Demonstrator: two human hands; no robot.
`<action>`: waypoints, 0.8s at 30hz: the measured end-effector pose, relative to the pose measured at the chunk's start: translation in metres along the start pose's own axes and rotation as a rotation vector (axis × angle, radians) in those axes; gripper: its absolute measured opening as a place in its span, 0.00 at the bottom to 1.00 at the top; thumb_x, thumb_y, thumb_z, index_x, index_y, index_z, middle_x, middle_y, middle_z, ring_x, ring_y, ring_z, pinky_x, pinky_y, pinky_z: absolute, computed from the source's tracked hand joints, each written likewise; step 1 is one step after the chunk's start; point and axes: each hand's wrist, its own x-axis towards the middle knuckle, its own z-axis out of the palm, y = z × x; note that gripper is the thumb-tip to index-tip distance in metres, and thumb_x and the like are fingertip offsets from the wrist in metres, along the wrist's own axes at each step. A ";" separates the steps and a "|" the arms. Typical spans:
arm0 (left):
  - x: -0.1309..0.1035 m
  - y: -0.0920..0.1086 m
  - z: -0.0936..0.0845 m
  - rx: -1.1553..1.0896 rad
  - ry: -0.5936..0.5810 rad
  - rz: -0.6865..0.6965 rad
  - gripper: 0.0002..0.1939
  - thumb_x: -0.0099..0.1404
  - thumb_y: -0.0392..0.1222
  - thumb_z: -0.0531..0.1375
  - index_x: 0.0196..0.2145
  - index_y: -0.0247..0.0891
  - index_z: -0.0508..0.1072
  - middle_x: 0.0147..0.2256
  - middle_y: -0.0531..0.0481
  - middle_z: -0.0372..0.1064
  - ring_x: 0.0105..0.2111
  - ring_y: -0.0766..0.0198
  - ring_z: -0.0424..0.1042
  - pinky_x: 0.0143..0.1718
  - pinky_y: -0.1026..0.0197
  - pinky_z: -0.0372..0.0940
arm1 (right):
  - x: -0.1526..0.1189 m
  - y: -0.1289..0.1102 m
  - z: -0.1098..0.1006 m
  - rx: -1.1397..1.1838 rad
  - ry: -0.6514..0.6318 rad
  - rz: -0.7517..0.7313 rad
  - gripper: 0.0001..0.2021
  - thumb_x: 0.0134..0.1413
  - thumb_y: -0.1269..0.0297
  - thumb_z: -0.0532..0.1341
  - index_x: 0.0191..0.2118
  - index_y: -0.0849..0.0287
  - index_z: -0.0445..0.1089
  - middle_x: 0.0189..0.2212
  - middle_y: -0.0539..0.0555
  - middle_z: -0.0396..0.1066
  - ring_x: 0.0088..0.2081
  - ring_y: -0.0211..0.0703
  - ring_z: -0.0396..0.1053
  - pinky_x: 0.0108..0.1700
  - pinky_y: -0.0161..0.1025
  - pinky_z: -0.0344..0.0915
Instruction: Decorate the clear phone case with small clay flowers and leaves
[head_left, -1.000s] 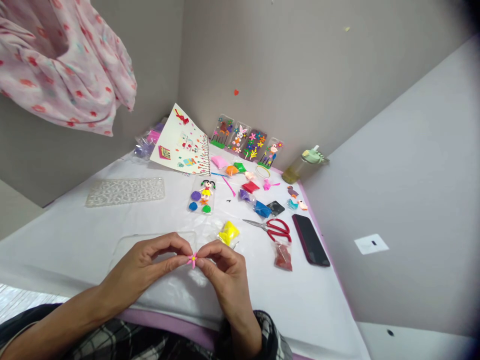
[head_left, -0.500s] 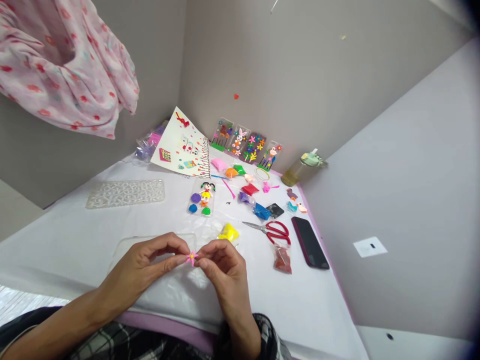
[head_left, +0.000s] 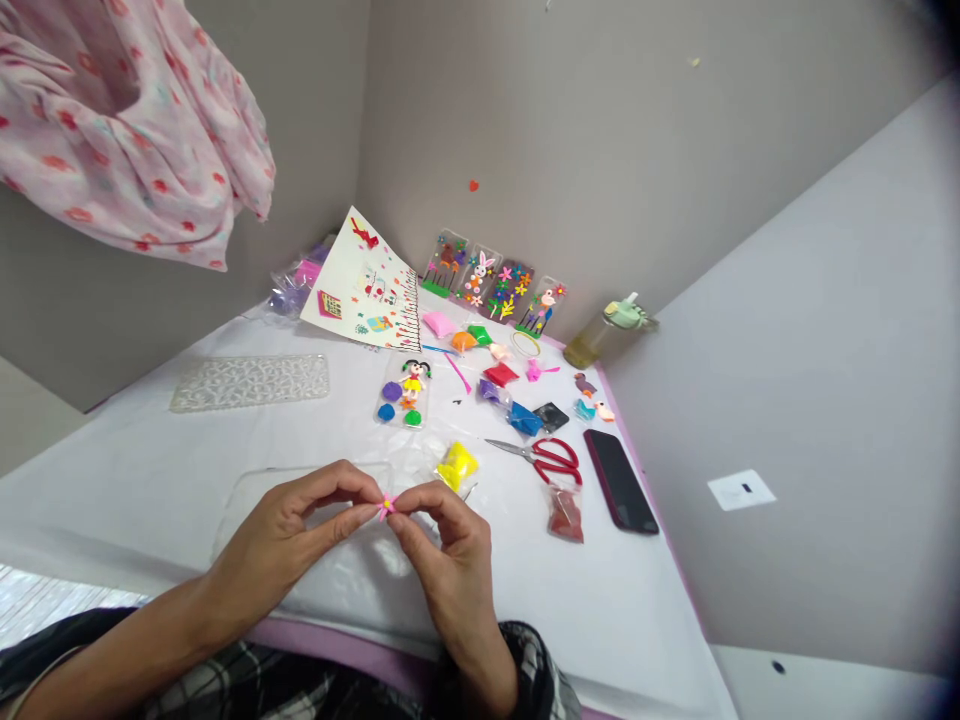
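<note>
A small pink clay flower (head_left: 386, 505) with a yellow centre is pinched between both hands, above the front of the table. My left hand (head_left: 300, 530) grips its left side between thumb and index finger. On the right side, my right hand (head_left: 448, 535) pinches a petal the same way. Beneath my hands lies a clear flat tray (head_left: 244, 492), partly hidden by the left hand. A bag of yellow clay (head_left: 457, 466) sits just beyond the right hand. Farther back, a clear phone case (head_left: 403, 392) bears a clay doll and several clay balls.
Red-handled scissors (head_left: 553, 460), a bag of brownish-red clay (head_left: 565, 515) and a phone (head_left: 620, 482) lie to the right. Several clay bags, such as a blue one (head_left: 525, 419), lie behind. A bottle (head_left: 600, 335) stands at the wall. A textured clear case (head_left: 250, 382) lies left.
The right thumb and index finger have closed in on the flower's right side, and the flower has tilted slightly. Both hands stay almost in place; the view has shifted a little.
</note>
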 end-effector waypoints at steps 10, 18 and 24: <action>0.001 -0.001 -0.008 0.063 0.008 -0.042 0.13 0.73 0.59 0.68 0.42 0.51 0.87 0.41 0.55 0.85 0.44 0.58 0.83 0.51 0.66 0.76 | 0.000 -0.002 0.001 0.007 -0.027 0.023 0.03 0.59 0.67 0.73 0.34 0.53 0.84 0.34 0.52 0.84 0.39 0.48 0.79 0.47 0.43 0.71; 0.002 -0.006 -0.008 0.003 -0.053 0.003 0.10 0.74 0.54 0.69 0.39 0.49 0.86 0.36 0.56 0.83 0.38 0.60 0.80 0.48 0.66 0.74 | 0.001 -0.001 0.001 0.001 -0.033 0.013 0.02 0.59 0.66 0.73 0.34 0.54 0.84 0.33 0.51 0.83 0.39 0.46 0.79 0.46 0.41 0.71; 0.002 -0.005 -0.008 -0.018 -0.059 -0.016 0.10 0.75 0.53 0.68 0.39 0.49 0.85 0.37 0.57 0.83 0.39 0.61 0.80 0.47 0.67 0.74 | 0.001 -0.002 0.001 0.006 -0.044 0.029 0.02 0.59 0.65 0.73 0.34 0.55 0.84 0.33 0.50 0.83 0.39 0.45 0.79 0.46 0.39 0.71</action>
